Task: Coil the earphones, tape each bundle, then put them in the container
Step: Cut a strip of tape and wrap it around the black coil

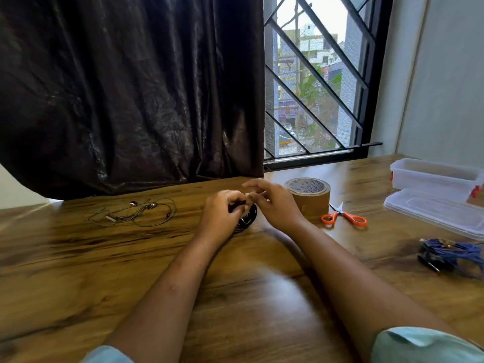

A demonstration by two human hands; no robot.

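Note:
A coiled black earphone bundle (247, 218) is held just above the wooden table (162, 258), with my left hand (221, 214) closed around its left side. My right hand (272, 203) pinches at the top of the same bundle, where a small brown bit shows between the fingertips; I cannot tell if it is tape. A loose grey earphone (138, 213) lies uncoiled to the left. A blue earphone bundle (450, 254) lies at the right. The brown tape roll (309, 195) stands behind my right hand. The clear container (434, 178) sits open at the far right.
Orange-handled scissors (344, 217) lie right of the tape roll. The container's lid (432, 212) rests flat in front of the container. A dark curtain (131, 87) hangs over the table's back edge, beside a barred window (314, 82).

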